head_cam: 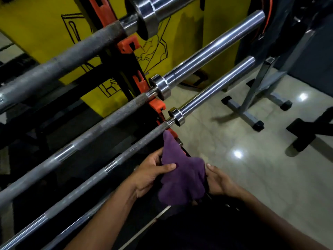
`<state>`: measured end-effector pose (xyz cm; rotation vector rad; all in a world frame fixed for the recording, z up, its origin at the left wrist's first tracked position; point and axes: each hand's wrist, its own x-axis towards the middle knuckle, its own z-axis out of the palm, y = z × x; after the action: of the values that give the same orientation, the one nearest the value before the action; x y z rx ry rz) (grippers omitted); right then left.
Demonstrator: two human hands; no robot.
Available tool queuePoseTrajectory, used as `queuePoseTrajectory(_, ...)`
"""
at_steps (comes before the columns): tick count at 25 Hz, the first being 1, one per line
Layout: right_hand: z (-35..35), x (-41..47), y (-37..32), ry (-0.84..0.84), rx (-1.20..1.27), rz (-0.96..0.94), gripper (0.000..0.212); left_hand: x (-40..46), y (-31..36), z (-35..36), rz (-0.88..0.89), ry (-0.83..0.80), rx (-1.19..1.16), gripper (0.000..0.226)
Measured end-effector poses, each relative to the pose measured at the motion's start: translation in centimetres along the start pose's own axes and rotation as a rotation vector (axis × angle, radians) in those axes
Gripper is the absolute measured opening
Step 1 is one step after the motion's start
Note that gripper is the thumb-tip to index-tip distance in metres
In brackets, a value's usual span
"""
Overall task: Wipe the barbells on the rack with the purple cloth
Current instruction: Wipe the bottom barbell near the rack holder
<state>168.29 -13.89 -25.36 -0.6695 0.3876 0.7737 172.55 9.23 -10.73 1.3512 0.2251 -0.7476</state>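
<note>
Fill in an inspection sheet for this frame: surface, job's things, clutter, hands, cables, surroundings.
Surface: glossy tiled floor with light glare.
Job's things: purple cloth held in front of the rack, off the lowest barbell; more barbells racked above on orange hooks.
Clutter: nothing seen.
Hands: left hand and right hand both grip the cloth.
Cables: orange cable, top right.
Surroundings: yellow wall panel, grey stand.

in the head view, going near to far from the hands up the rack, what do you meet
left hand and right hand holding the purple cloth → lowest barbell → middle barbell → top barbell → yellow panel
</note>
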Motion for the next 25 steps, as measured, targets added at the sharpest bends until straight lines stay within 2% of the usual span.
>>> queuePoseTrajectory(4, 0.5, -0.4, -1.6, 0.06, 0.131, -0.084, 0.058, 0.1, 0.2, -0.4, 0.038, -0.027, 0.111, 0.063)
queuePoseTrajectory(6, 1.2, -0.4, -1.6, 0.142, 0.131, -0.151, 0.04, 0.5, 0.0, -1.3, 0.084, 0.005, 0.276, 0.06)
queuePoseTrajectory(8, 1.5, -0.2, -1.2, 0.28, 0.072, -0.273, 0.041, 1.1, -0.6, -2.4, 0.154, 0.116, 0.565, 0.057)
queuePoseTrajectory(10, 1.5, -0.3, -1.0, 0.35, 0.026, -0.35, 0.049, 1.2, -1.5, -3.2, 0.158, 0.272, 0.716, 0.056)
queuePoseTrajectory(12, 1.4, -0.4, -0.9, 0.364, 0.018, -0.393, 0.055, 0.5, -2.4, -3.4, 0.142, 0.354, 0.711, 0.053)
queuePoseTrajectory(14, 1.7, -1.0, -1.1, 0.32, 0.02, -0.396, 0.053, 0.0, -3.4, -3.6, 0.173, 0.307, 0.662, 0.047)
queuePoseTrajectory(17, 1.5, -1.1, -1.2, 0.256, 0.058, -0.284, 0.038, -0.9, -3.6, -3.7, 0.225, 0.201, 0.544, 0.038)
queuePoseTrajectory(19, 0.6, 0.0, -0.7, 0.256, 0.048, -0.144, 0.046, -1.2, -3.2, -3.3, 0.291, 0.166, 0.556, 0.033)
queuePoseTrajectory(22, 0.5, 2.2, 0.8, 0.252, 0.018, 0.054, 0.088, -1.0, -2.2, -1.8, 0.325, 0.12, 0.505, 0.03)
queuePoseTrajectory(25, 1.6, 4.0, 1.7, 0.163, 0.183, 0.044, 0.104, -0.7, -1.5, -0.5, 0.275, 0.11, 0.29, 0.028)
